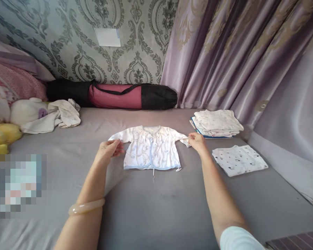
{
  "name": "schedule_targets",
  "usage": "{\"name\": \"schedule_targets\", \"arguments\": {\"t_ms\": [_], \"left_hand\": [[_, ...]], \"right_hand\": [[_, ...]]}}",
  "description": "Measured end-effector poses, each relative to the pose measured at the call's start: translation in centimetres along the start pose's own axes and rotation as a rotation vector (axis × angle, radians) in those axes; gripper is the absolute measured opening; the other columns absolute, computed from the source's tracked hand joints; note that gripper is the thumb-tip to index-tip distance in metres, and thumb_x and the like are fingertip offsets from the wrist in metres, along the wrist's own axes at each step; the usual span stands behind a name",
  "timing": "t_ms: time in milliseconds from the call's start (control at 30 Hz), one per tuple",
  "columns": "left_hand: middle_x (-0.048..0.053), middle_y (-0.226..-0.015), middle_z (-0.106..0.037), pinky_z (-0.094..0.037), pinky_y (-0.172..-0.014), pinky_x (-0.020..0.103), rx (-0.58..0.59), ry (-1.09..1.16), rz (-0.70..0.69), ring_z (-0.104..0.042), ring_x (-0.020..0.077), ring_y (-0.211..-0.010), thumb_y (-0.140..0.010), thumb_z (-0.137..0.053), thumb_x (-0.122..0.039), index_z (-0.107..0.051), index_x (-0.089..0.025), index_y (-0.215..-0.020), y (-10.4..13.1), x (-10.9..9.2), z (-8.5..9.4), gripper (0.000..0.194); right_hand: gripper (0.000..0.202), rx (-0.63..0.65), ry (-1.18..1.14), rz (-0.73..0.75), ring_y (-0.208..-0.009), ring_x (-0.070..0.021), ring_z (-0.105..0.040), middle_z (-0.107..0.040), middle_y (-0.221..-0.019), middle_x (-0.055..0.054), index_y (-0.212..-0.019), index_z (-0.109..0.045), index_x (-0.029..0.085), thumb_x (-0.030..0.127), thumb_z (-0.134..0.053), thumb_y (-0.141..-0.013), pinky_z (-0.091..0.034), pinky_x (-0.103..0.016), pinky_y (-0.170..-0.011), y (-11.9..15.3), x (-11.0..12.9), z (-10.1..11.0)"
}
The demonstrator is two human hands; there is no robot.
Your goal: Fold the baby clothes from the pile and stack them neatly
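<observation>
A small white baby shirt (pixel 151 149) with blue trim and front ties lies spread on the grey bed sheet (pixel 156 215), its sleeves stretched out to both sides. My left hand (pixel 111 148) pinches the cuff of the sleeve on the left, with its fingers curled; a pale bangle (pixel 86 207) circles that forearm. At the opposite cuff, my right hand (pixel 197 140) has thumb and fingers closed on the fabric. Beyond the right hand sits a stack of folded baby clothes (pixel 217 123). Nearer on that side lies a folded white cloth with dark prints (pixel 240 159).
A long black and pink bag (pixel 114 95) lies along the patterned wall. Soft toys (pixel 26 113) and a crumpled pale cloth (pixel 65 114) rest at the left. Purple curtains (pixel 206 52) hang at the right. A blurred patch covers something at lower left.
</observation>
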State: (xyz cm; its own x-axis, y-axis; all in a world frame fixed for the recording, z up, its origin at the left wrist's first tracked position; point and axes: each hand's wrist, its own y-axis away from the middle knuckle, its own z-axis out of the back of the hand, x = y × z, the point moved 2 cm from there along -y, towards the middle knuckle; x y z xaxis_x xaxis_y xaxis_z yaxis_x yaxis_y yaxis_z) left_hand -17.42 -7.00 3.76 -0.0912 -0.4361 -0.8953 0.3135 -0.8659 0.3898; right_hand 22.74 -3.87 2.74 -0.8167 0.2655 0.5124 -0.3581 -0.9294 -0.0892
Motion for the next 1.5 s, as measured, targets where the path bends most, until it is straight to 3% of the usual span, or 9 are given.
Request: {"name": "schedule_targets", "arguments": {"t_ms": [167,433,567,700,800,933,1100,1367,1500], "left_hand": [[0.005,-0.051,-0.063,-0.033,-0.037,0.019,0.180,-0.219,0.084,-0.055,0.0117,-0.040,-0.074,-0.066,-0.042,-0.063,-0.012,-0.065,0.4,0.2,0.9,0.032],[0.001,-0.049,-0.059,-0.033,-0.038,0.021,0.196,-0.225,-0.031,-0.049,0.0106,-0.037,-0.078,-0.062,-0.040,-0.060,-0.014,-0.068,0.4,0.0,-0.2,0.028],[0.000,-0.056,-0.059,-0.032,-0.038,0.020,0.287,-0.231,-0.285,-0.048,0.0089,-0.041,-0.081,-0.058,-0.035,-0.062,-0.015,-0.073,1.7,-1.6,-2.3,0.022],[0.004,-0.071,-0.065,-0.043,-0.048,0.022,0.493,-0.149,-0.397,-0.060,0.0124,-0.058,-0.079,-0.062,-0.032,-0.065,-0.015,-0.078,2.6,-3.0,-6.4,0.017],[0.009,-0.083,-0.068,-0.051,-0.065,0.028,0.608,0.046,-0.327,-0.065,0.0167,-0.074,-0.079,-0.068,-0.031,-0.067,-0.013,-0.083,2.1,-3.0,-9.7,0.019],[0.011,-0.094,-0.068,-0.051,-0.086,0.034,0.519,0.442,-0.128,-0.066,0.0166,-0.085,-0.082,-0.067,-0.024,-0.065,-0.012,-0.091,0.3,-2.0,-12.2,0.015],[0.012,-0.102,-0.067,-0.048,-0.097,0.032,0.447,0.709,-0.004,-0.066,0.0143,-0.090,-0.090,-0.056,-0.019,-0.063,-0.011,-0.093,-1.4,-0.8,-12.7,0.010],[0.011,-0.122,-0.062,-0.050,-0.091,0.026,0.489,0.681,-0.012,-0.065,0.0132,-0.097,-0.095,-0.048,-0.034,-0.042,-0.021,-0.135,-2.1,-0.6,-12.3,0.042],[0.006,-0.115,-0.063,-0.050,-0.089,0.027,0.428,0.551,-0.124,-0.065,0.0113,-0.093,-0.090,-0.055,-0.028,-0.042,-0.025,-0.138,-2.8,0.1,-12.3,0.050]], "right_hand": [[0.042,0.025,0.156,-0.007,-0.096,-0.0233,-0.066,-0.074,-0.087,-0.011,-0.122,-0.063,0.014,0.023,-0.052,-0.083,-0.047,-0.028,-0.078,0.6,0.0,-0.1],[0.035,0.015,0.258,-0.048,-0.089,-0.0266,-0.068,-0.073,-0.095,-0.014,-0.112,-0.070,0.021,0.032,-0.051,-0.084,-0.048,-0.032,-0.071,0.1,-0.2,-1.3],[0.037,-0.028,-0.012,-0.073,-0.069,-0.0231,-0.069,-0.072,-0.072,-0.010,-0.113,-0.068,0.017,0.033,-0.048,-0.086,-0.049,-0.030,-0.062,-0.3,0.3,-1.6],[0.037,-0.078,-0.350,-0.040,-0.064,-0.0191,-0.069,-0.074,-0.086,-0.010,-0.112,-0.066,0.015,0.030,-0.047,-0.084,-0.052,-0.028,-0.061,-0.6,0.4,-2.3],[0.034,-0.143,-0.411,0.010,-0.084,-0.0215,-0.070,-0.073,-0.093,-0.012,-0.106,-0.067,0.014,0.028,-0.051,-0.080,-0.053,-0.031,-0.076,-0.8,0.3,-2.8],[0.045,-0.152,-0.411,0.011,-0.101,-0.0254,-0.066,-0.069,-0.106,-0.016,-0.118,-0.060,0.009,0.028,-0.054,-0.078,-0.050,-0.038,-0.090,-0.6,1.7,-2.9],[0.048,-0.270,-0.118,0.372,-0.121,-0.0299,-0.052,-0.058,-0.124,-0.023,-0.128,-0.052,0.003,0.021,-0.048,-0.084,-0.040,-0.044,-0.104,2.0,7.0,-2.7],[0.047,0.332,0.098,0.887,-0.137,-0.0252,-0.038,-0.049,-0.143,-0.010,-0.128,-0.059,0.023,0.011,-0.042,-0.085,-0.016,-0.055,-0.115,5.6,10.3,-6.5],[0.048,0.221,-0.094,0.745,-0.129,-0.0191,-0.049,-0.058,-0.135,-0.008,-0.119,-0.065,0.021,0.008,-0.038,-0.082,-0.028,-0.041,-0.114,3.2,8.9,-6.1]]}}
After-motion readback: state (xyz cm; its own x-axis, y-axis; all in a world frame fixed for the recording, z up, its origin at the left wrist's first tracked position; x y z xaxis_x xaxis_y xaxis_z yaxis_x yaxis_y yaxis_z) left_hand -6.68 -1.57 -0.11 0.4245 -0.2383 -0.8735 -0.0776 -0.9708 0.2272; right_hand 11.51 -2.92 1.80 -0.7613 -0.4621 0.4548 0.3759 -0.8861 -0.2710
